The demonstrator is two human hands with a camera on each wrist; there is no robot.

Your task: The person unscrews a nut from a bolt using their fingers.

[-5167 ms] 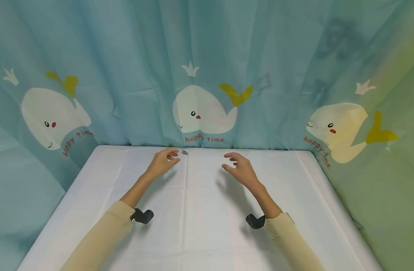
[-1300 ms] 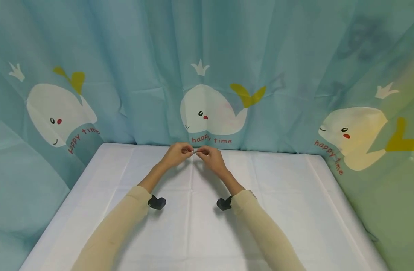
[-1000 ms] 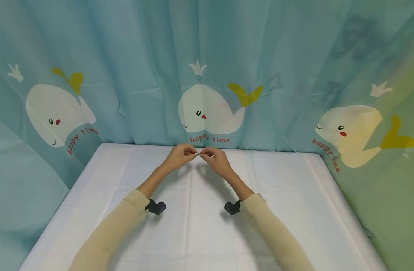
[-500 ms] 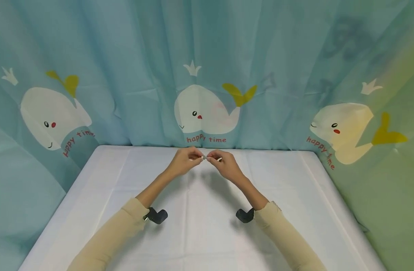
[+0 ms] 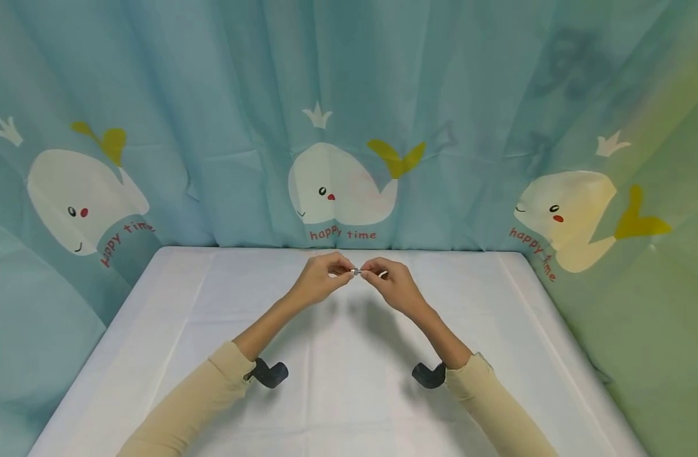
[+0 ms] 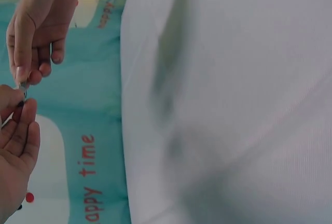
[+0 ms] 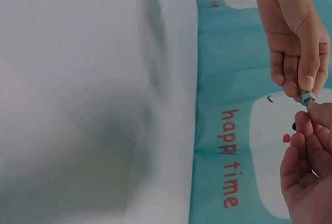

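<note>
In the head view, a small grey metal bolt is held above the table between the two hands. Thumb and fingers of the left hand pinch its left end, while the right hand pinches its right end. A hexagonal part of the bolt, perhaps a nut or the head, shows between the fingertips in the right wrist view. Fingertips cover both ends. In the left wrist view the bolt is mostly hidden between the left hand and the right hand.
A white cloth covers the table. Behind its back edge hangs a blue-green curtain printed with whales, which also runs down both sides. Dark angular camera mounts stick out at the sleeve cuffs.
The bolt lay on the table near the back edge about five seconds ago, between the parted hands. Both hands now pinch it, and they have drifted right and closer to the person.
</note>
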